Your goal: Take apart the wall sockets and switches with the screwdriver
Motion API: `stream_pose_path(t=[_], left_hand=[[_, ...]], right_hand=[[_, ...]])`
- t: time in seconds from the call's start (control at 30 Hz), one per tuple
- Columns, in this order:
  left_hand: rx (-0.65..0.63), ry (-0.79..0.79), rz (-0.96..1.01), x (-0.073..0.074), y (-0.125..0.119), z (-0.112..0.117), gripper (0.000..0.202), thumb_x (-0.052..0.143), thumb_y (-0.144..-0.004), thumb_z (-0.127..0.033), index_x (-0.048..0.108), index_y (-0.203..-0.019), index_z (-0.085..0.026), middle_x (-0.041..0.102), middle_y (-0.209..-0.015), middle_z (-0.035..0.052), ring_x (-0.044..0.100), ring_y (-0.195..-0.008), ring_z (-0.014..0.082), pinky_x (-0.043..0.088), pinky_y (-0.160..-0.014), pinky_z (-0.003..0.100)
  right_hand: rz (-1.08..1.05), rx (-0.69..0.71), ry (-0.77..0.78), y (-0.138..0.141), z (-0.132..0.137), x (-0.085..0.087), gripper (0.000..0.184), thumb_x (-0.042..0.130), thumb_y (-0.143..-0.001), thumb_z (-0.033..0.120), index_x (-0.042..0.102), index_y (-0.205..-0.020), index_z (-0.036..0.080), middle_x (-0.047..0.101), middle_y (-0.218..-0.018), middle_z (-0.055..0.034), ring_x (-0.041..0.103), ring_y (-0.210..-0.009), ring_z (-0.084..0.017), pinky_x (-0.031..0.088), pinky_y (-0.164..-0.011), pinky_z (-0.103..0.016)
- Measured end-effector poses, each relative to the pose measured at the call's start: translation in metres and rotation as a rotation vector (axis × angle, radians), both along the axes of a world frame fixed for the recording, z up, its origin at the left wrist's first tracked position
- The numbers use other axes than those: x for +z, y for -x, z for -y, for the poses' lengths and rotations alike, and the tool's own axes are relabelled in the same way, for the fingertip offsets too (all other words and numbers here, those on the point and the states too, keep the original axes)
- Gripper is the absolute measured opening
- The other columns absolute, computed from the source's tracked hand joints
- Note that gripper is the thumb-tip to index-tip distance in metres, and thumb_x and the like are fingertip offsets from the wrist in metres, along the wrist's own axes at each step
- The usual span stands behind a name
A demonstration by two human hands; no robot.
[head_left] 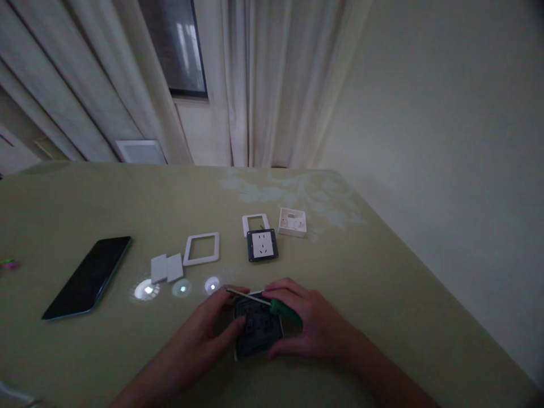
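Both my hands rest on a dark square switch module (pixel 256 328) lying near the table's front edge. My left hand (pixel 215 323) curls around its left side, thumb pressed onto its face. My right hand (pixel 304 326) covers its right side and grips a green-handled screwdriver (pixel 284 309). The screwdriver's metal shaft points left across the module's top edge, towards my left fingertips.
Farther back on the olive table (pixel 382 294) lie a socket insert (pixel 262 245), a white frame (pixel 202 249), a smaller frame (pixel 255 221), a white back box (pixel 292 221) and two white rocker plates (pixel 166 267). A black phone (pixel 89 276) lies left. Curtains and a wall stand behind.
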State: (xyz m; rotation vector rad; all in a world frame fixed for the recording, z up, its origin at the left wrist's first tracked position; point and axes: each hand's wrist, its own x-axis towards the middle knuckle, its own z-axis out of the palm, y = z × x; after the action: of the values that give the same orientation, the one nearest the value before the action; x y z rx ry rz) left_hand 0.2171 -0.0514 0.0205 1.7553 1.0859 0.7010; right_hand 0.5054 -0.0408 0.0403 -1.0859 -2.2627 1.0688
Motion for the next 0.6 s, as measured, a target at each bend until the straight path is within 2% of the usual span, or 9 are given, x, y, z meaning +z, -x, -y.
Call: stream_pose_path(t=[0.2,0.3,0.47,0.6], left_hand=[[-0.018,0.084,0.117,-0.0089,-0.0015,-0.0032,0.038,0.066,-0.103,-0.032,0.062,-0.141,-0.033,0.078,-0.138,0.0072,0.075,-0.129,0.0289,0.063,-0.11,0.051],[-0.017,0.079,0.099,-0.008,-0.0016,-0.0037,0.043,0.07,-0.098,-0.03,0.062,-0.14,-0.032,0.078,-0.139,0.0083,0.074,-0.13,0.0302,0.061,-0.111,0.054],[-0.011,0.08,0.118,-0.0051,-0.004,-0.0049,0.033,0.062,-0.103,-0.03,0.067,-0.135,-0.031,0.079,-0.136,0.008,0.076,-0.126,0.0284,0.062,-0.11,0.053],[-0.027,0.094,0.16,-0.0057,-0.004,-0.0085,0.033,0.065,-0.101,-0.03,0.067,-0.134,-0.03,0.08,-0.133,0.0078,0.076,-0.126,0.0292,0.062,-0.11,0.053]], right_hand=[[-0.009,-0.014,0.003,0.0004,0.0,0.0017,0.087,0.1,-0.072,0.054,0.067,-0.147,0.022,0.069,-0.144,-0.0136,0.07,-0.131,-0.032,0.055,-0.114,-0.043],[-0.013,-0.014,-0.005,0.0007,-0.0005,0.0017,0.086,0.1,-0.071,0.054,0.069,-0.145,0.022,0.069,-0.144,-0.0139,0.07,-0.131,-0.032,0.055,-0.114,-0.044],[0.003,-0.022,-0.018,0.0007,-0.0016,0.0015,0.086,0.099,-0.071,0.056,0.069,-0.145,0.023,0.069,-0.143,-0.0146,0.07,-0.131,-0.033,0.056,-0.113,-0.046],[-0.02,-0.018,-0.039,0.0004,-0.004,0.0014,0.085,0.099,-0.071,0.057,0.07,-0.143,0.022,0.07,-0.142,-0.0151,0.07,-0.13,-0.033,0.055,-0.112,-0.045]])
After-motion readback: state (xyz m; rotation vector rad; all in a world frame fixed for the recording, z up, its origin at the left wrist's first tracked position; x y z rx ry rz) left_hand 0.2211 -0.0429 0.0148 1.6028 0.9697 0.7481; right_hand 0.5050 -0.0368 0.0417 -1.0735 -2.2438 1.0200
